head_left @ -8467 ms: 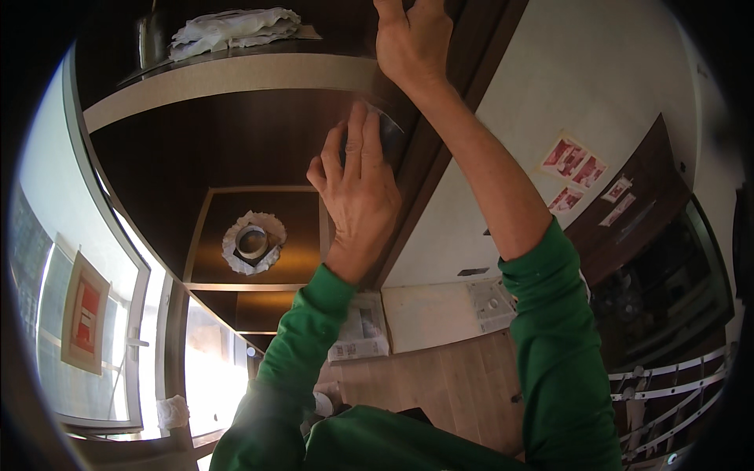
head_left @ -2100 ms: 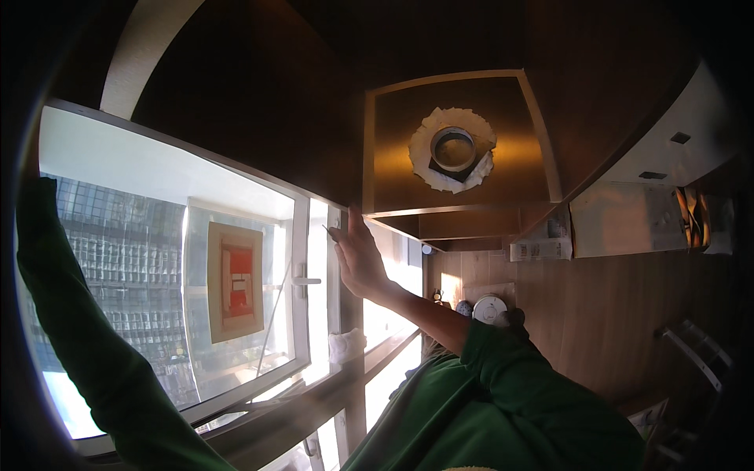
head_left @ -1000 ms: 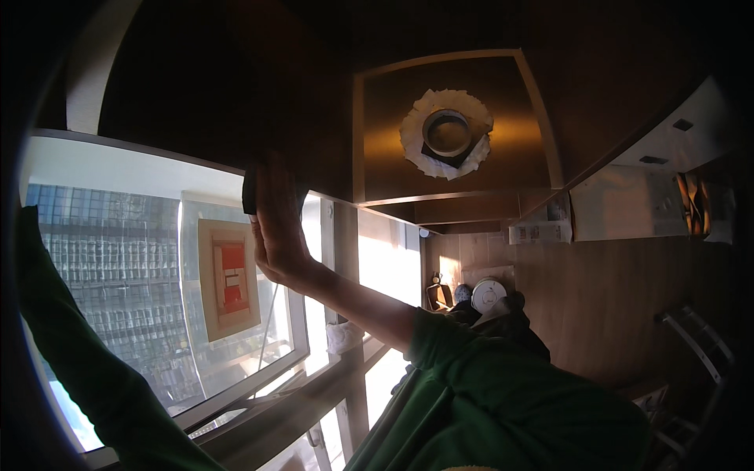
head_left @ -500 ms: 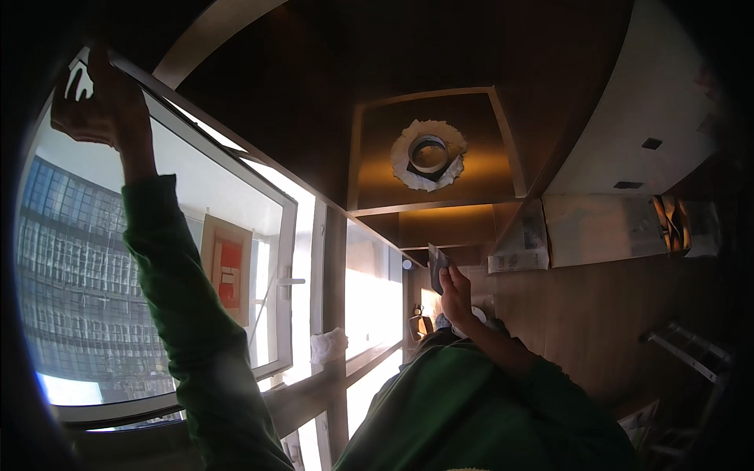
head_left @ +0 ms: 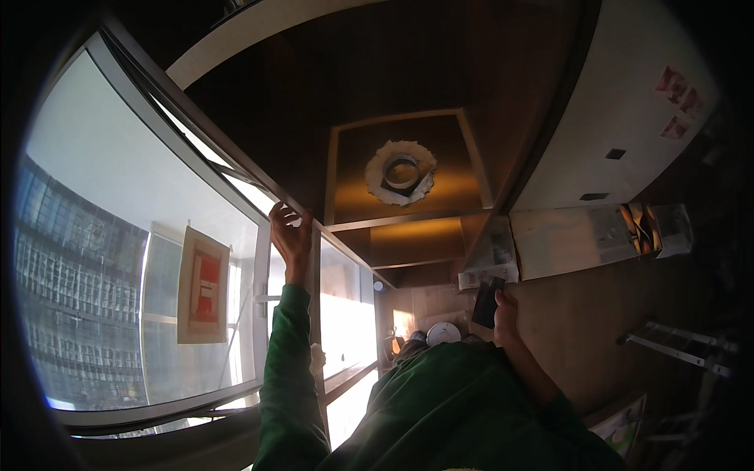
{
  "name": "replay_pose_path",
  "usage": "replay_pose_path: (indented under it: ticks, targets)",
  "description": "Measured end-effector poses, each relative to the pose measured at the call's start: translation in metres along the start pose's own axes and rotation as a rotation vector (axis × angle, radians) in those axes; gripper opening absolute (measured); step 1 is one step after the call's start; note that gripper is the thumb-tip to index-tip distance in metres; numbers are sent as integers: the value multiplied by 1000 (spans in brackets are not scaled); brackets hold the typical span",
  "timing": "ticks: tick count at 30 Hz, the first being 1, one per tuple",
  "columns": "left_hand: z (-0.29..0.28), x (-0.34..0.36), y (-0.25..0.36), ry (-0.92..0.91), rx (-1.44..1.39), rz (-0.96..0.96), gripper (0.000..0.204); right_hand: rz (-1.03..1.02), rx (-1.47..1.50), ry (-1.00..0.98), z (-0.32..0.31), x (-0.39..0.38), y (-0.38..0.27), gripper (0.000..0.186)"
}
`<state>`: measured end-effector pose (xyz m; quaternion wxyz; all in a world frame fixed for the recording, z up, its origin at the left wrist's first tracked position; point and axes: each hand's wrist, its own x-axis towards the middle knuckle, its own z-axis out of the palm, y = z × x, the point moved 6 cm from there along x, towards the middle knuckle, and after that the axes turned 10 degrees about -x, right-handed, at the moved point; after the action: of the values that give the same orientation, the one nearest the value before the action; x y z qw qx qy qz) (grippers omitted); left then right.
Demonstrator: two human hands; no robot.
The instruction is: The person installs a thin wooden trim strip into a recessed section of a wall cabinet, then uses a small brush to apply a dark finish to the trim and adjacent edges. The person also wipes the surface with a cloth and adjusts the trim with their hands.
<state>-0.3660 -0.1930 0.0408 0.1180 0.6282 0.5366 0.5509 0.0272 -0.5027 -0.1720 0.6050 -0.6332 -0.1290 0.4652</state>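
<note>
Near the middle of the view, my left hand [head_left: 290, 239] reaches up to a long wooden edge [head_left: 330, 238] beside the open window, its curled fingers apart and touching it. My right hand [head_left: 504, 310] is low, right of centre, closed on a dark, thin rectangular pad [head_left: 485, 304]. Above and between my hands is a cabinet compartment [head_left: 353, 177] with pale edging and warm light on its dark panel; a metal-rimmed round fitting [head_left: 419, 167] sits there amid ragged white paper.
The open window [head_left: 86, 235] fills the left, with a red-and-beige sheet [head_left: 206, 286] on it. A pale wall [head_left: 597, 94] is at right, above covered furniture [head_left: 558, 243]. Below lie the wooden floor [head_left: 565, 330], a white round device [head_left: 444, 334] and an aluminium ladder [head_left: 677, 345].
My left hand has moved from the window's far upper left down to the edge near centre. My right hand has left that edge and dropped rightward, holding the dark pad.
</note>
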Motion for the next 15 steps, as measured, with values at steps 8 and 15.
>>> replay_pose_path:
  ticks: [8,15]
  targets:
    - [-42,84,113,355,-124,427,55,13,-108,-95,24,-7,-3,25]
    - [4,-7,-8,229,-46,10,62,18,-66,-79,21,-7,12,23]
